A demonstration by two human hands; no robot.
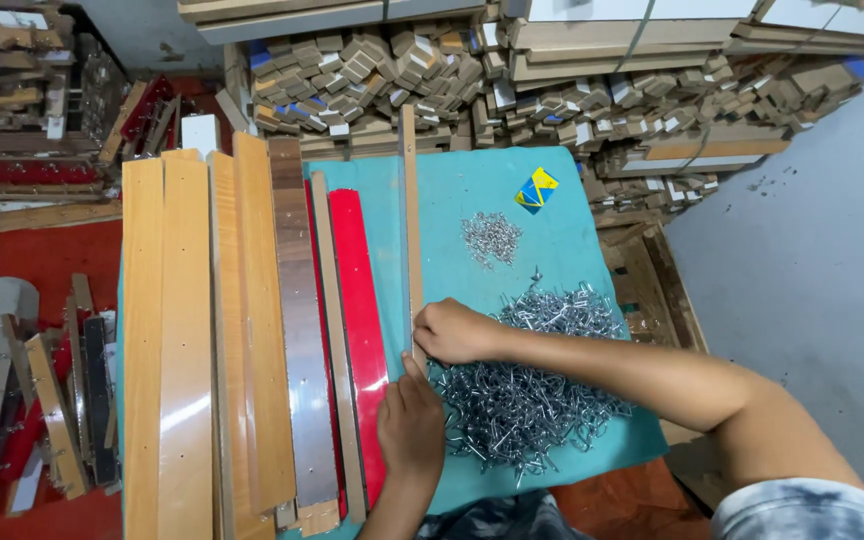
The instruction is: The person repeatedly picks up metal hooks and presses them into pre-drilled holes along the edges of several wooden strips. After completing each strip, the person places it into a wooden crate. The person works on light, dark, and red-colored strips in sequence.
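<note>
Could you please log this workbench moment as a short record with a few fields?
surface: teal cloth covering the bench
right hand: closed on a thin wooden strip
left hand: on the cloth at the strip's near end; what it holds is hidden
beside hands: heap of metal hooks
farther back: small pile of screws
left side: row of long wood boards, red glossy strip

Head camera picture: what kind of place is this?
Probably a small woodwork or furniture workshop: wooden strips lie on the teal table, beside a pile of metal hooks and stacked wood offcuts.
</note>
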